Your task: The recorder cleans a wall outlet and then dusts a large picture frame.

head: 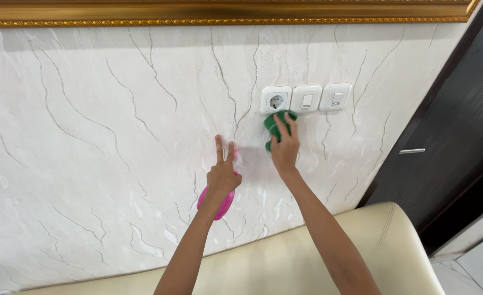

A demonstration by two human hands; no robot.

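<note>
Cream sofa back [329, 246] below; gold frame [225, 13] above; dark cabinet [454, 125] right.

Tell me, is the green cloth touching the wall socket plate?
Touching. The head view shows the green cloth, pressed by the right hand, overlapping the lower edge of the socket plate.

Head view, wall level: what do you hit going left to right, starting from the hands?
Left hand with pink spray bottle → right hand pressing green cloth → rightmost wall switch → dark cabinet door handle.
</note>
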